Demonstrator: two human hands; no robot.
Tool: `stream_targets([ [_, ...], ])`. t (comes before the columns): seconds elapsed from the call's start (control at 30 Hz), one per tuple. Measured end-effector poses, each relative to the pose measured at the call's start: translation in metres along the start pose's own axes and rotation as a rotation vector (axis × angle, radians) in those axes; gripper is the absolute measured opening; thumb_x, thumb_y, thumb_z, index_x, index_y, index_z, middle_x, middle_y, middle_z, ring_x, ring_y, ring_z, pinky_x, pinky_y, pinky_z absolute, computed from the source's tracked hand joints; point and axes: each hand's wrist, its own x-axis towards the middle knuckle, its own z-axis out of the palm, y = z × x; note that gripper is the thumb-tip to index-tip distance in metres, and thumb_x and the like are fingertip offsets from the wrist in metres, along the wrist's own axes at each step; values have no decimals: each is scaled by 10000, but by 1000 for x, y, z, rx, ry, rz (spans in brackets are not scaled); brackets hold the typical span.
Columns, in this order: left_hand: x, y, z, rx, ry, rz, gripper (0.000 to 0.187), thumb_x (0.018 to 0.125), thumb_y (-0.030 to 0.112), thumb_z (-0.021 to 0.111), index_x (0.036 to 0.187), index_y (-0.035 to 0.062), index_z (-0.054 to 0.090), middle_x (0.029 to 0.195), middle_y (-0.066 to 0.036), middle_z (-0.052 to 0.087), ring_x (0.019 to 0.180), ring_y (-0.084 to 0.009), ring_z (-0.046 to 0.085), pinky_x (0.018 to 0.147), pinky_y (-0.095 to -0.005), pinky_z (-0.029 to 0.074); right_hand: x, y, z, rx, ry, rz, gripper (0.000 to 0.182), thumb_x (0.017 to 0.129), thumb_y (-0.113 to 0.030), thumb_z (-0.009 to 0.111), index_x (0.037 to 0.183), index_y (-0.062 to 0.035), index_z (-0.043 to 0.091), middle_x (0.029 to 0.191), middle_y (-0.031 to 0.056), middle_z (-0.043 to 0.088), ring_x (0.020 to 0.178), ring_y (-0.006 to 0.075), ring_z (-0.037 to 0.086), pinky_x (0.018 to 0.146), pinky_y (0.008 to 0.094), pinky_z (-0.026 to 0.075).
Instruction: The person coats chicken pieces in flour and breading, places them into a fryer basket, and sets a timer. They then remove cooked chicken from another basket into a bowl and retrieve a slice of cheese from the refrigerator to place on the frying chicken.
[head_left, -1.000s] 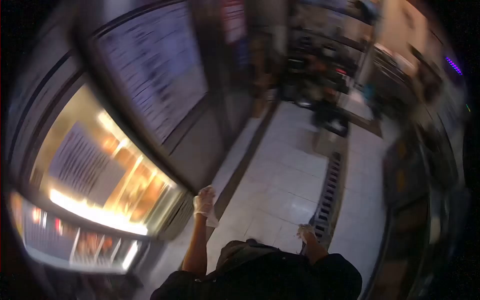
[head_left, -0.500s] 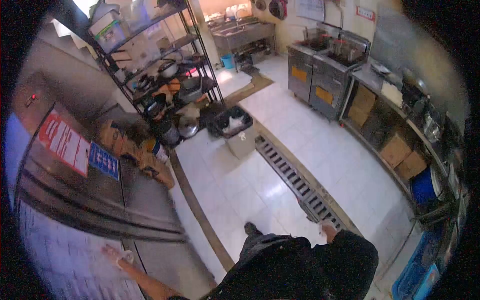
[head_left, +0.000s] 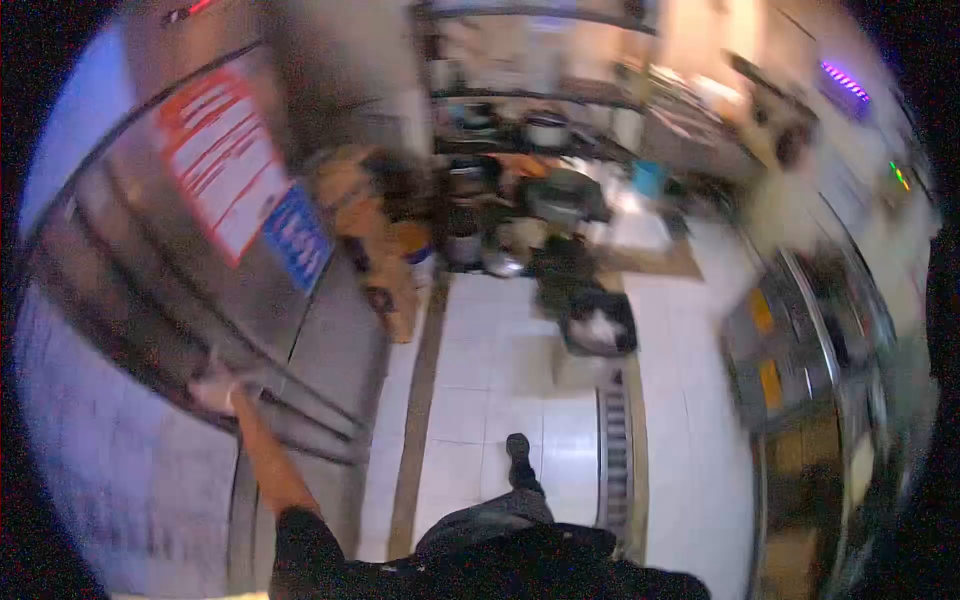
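Note:
My left hand (head_left: 215, 388), in what looks like a pale glove, is on the left at the ridged edge of a stainless steel refrigerator door (head_left: 125, 215). Motion blurs its fingers, and I cannot tell whether they grip the edge. A red-and-white sign (head_left: 225, 165) and a smaller blue sign (head_left: 298, 238) are stuck on the door above the hand. My right hand is out of view.
Cardboard boxes (head_left: 385, 250) stand beyond the refrigerator. A shelf rack with pots (head_left: 545, 130) is at the back. A lined bin (head_left: 560, 365) stands by the floor drain grate (head_left: 615, 450). Steel fryers (head_left: 770, 340) line the right side.
The view has swung left, bringing the refrigerator closer to the middle. My left hand has moved up from lower down to the door's edge. My right hand has left the view.

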Motion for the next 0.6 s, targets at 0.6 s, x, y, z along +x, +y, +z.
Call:
stream_targets([
  [0.6,-224,76,-205,-17,302,-345,509,604,267,768,929,-18,496,798,-135,576,735,-236,572,670,-343,475,606,-166,-158,550,-769,602,348,779,-264,506,1057,-55,531,846,109,604,774,322,578,625,522,459],
])
